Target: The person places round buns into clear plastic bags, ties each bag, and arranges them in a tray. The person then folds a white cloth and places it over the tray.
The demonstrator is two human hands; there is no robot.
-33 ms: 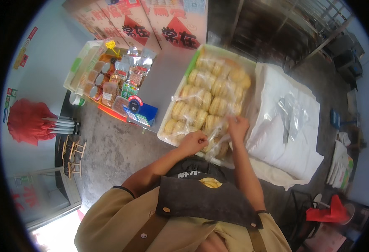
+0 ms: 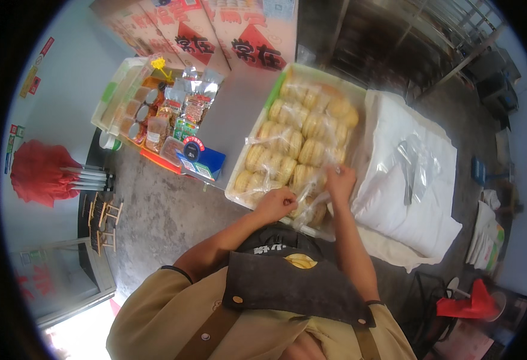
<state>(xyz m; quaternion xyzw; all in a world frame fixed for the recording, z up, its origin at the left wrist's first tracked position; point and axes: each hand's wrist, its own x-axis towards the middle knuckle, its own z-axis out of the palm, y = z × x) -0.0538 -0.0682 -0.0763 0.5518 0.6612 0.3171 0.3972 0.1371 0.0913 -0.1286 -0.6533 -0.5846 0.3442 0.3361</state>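
Note:
A white foam box (image 2: 235, 189) with a green edge holds several clear plastic bags of round, pale yellow flatbreads (image 2: 273, 133), packed in rows. Over its near end, my left hand (image 2: 275, 204) is closed with fingertips pinched together at the edge of a clear plastic bag (image 2: 306, 195). My right hand (image 2: 340, 182) is closed too, pinching the plastic at the box's right side. The bag stretches between both hands, with flatbreads visible beneath it. Exactly which fold each hand grips is partly hidden by the fingers.
Right of the box lies a white quilted cloth (image 2: 389, 198) with clear plastic bags (image 2: 416, 165) on it. To the left stand a tray of jars and packets (image 2: 173, 114) and a blue card stand (image 2: 211, 162). A folded red umbrella (image 2: 44, 171) is farther left.

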